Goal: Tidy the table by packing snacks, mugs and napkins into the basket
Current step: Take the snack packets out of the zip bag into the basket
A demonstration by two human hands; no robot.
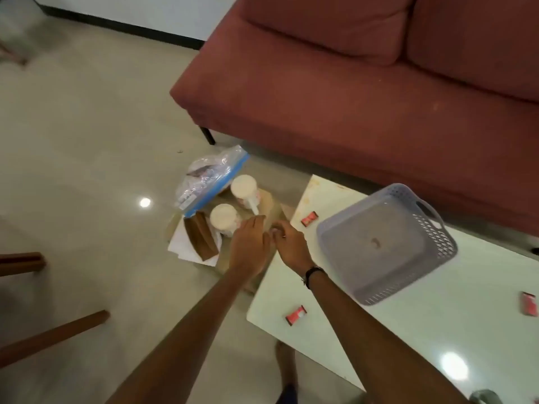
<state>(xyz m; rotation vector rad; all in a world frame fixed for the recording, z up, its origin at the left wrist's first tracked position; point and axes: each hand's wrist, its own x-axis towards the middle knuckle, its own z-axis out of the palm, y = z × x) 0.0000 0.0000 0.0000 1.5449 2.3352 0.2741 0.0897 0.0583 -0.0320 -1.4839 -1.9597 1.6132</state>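
A grey plastic basket (379, 196) stands tilted and empty on the white table (437, 330). Three red snack packets lie on the table: one by the far corner (309, 218), one near the front edge (296, 315), one at the right edge (529, 307). Left of the table, low down on a cardboard box (274, 208), sit two white mugs (243, 186) (223, 215), a clear zip bag (208, 176), brown paper bags (201, 237) and white napkins (180, 246). My left hand (250, 243) hovers over the box beside the nearer mug, fingers spread. My right hand (291, 246) is next to it, fingers curled.
A red sofa (350, 97) runs behind the table and the box. Wooden furniture legs (52, 333) jut in at the lower left. A glossy tiled floor (87, 141) spreads to the left. A bare foot (284, 363) stands by the table's front edge.
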